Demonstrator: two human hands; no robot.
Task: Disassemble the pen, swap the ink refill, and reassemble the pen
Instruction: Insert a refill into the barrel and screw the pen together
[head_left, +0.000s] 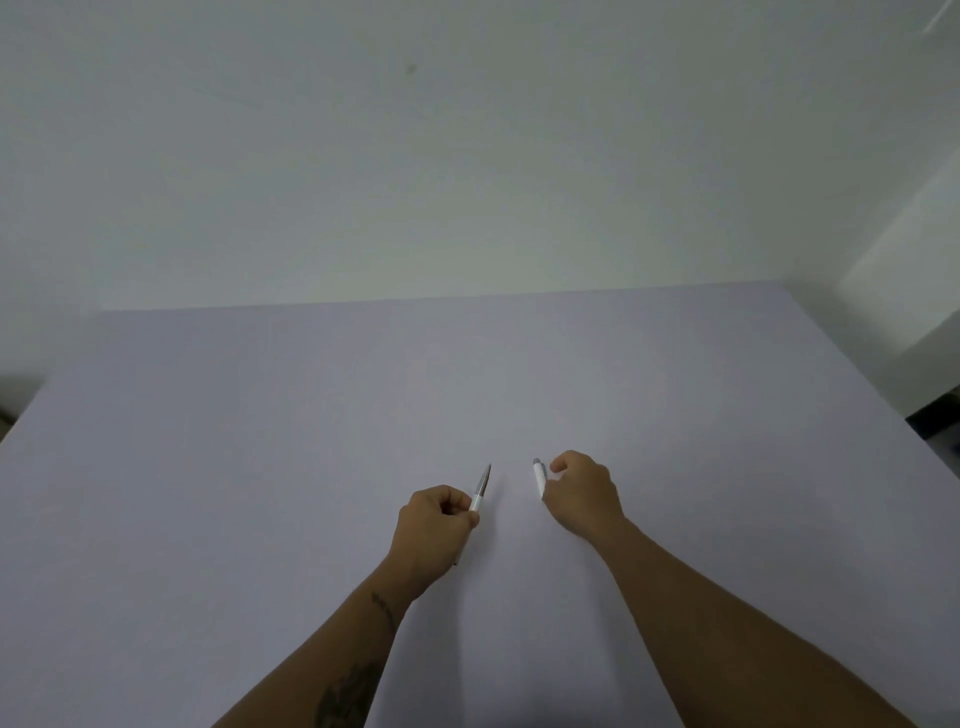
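Observation:
My left hand (434, 525) is closed around the front part of a white pen (480, 491), whose grey tapered tip points up and away from me. A thin dark end sticks out below the hand near the table. My right hand (584, 491) grips the other white pen part (539, 477), a short barrel piece with a grey cap end pointing away. The two pieces are held apart, a small gap between them, just above the table.
A wide pale lilac table (311, 441) fills the lower view, its far edge meeting a white wall (467, 156). A dark object (937, 415) sits beyond the table's right edge.

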